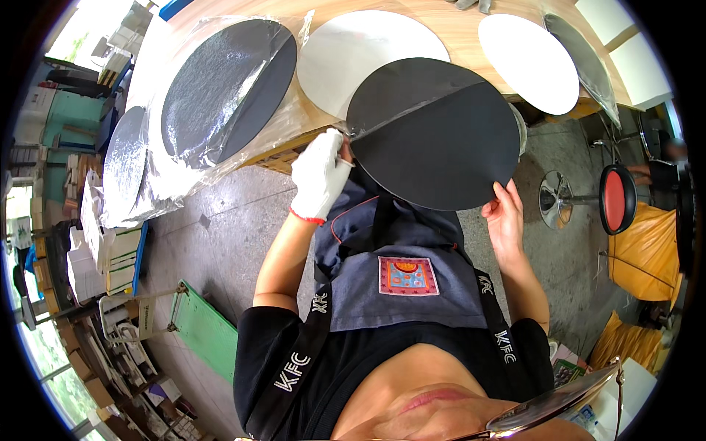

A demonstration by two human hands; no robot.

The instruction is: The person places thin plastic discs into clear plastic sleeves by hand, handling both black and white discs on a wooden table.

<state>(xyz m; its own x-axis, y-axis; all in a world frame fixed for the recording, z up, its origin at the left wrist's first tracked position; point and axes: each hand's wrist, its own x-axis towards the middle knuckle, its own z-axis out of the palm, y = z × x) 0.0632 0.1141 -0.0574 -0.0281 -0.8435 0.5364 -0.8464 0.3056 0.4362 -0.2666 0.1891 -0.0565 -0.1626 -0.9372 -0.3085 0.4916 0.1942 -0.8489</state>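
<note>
A black round board (441,151) is held in front of me, its far part over the table edge and a white disc. My left hand (321,173), in a white glove with a red cuff, is closed at the board's left rim. From there a shiny line, like a film edge, runs across the black face; the far part looks slightly greyer. My bare right hand (505,213) grips the near right rim, with fingertips on top and the thumb at the edge. The white disc (368,48) lies flat on the table (456,33), partly covered by the board.
At the left, a black disc (220,88) in clear plastic wrap hangs over the table edge. A white oval-looking disc (529,62) and a wrapped dark disc (585,66) lie right. A red-seated stool (616,198) and a green trolley (202,327) stand on the floor.
</note>
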